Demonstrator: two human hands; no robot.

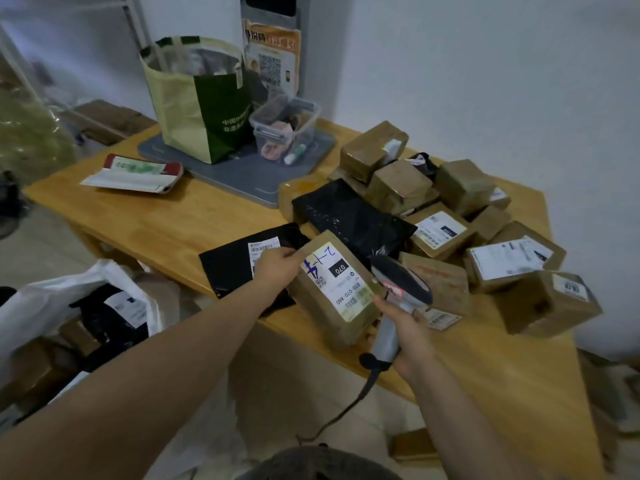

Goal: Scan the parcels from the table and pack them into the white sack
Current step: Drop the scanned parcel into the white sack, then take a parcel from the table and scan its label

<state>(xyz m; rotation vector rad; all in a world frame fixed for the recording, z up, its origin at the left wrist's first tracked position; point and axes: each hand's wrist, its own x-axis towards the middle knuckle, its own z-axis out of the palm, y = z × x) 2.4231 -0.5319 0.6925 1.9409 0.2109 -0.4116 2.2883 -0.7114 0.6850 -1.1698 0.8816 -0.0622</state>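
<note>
Head view: the left hand (277, 268) is curled round the far corner of a brown parcel (332, 299), thumb on its white label, holding it tilted at the near edge of the tabletop (156, 216); whether the parcel rests on the wood, I cannot tell. The right hand (408, 337) is wrapped tight round the handle of the grey scanner (394, 296), its dark head just beside the parcel's right side; the cable drops away below the near edge. Under the left hand lies a flat black mailer (228, 271) with a white label; a second black bag (349, 216) sits behind the parcel. Brown boxes (450, 188) crowd the right end of the tabletop, heaped on one another. At the far edge, a green tote (197, 98) and a clear tub (284, 126) stand on a grey mat (242, 171); a red and white envelope (138, 173) lies near the left corner. The white sack (52, 299) gapes open beside the table's left end, parcels already inside.
</note>
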